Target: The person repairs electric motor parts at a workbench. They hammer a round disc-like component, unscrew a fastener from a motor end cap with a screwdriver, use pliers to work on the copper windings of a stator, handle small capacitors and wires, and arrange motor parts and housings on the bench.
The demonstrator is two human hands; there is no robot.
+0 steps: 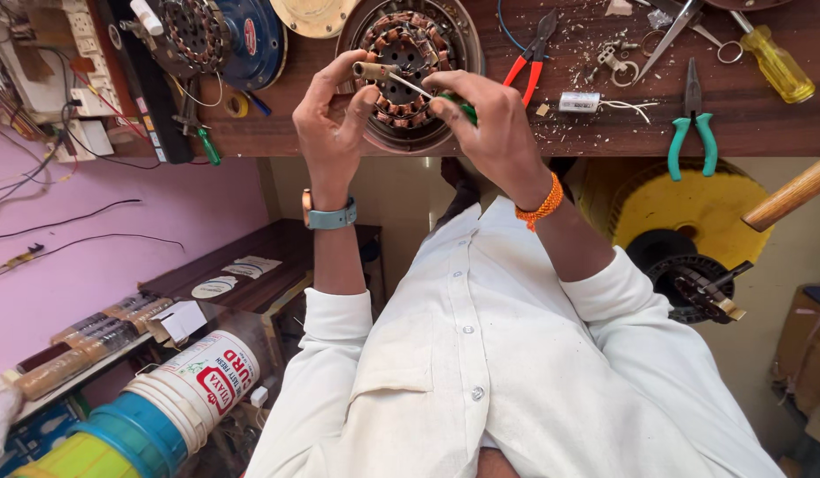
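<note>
Here, left hand (332, 119) fingers pinching a small cylindrical piece (372, 70), right hand (489, 124) fingers pressed around a green-handled screwdriver (427, 91), over a copper-wound stator (408, 71) at the worktop (604, 133) near edge.

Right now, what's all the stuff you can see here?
motor stator: 1, copper windings, table, under hands
motor housing: 1, blue, top left
pliers: 1, red handles, table
pliers: 1, teal handles, table right
screwdriver: 1, yellow handle, top right
scissors: 1, metal, table top
bucket: 1, white, bottom left
left hand: 1, holds tan cylinder
right hand: 1, holds green-handled screwdriver
</note>
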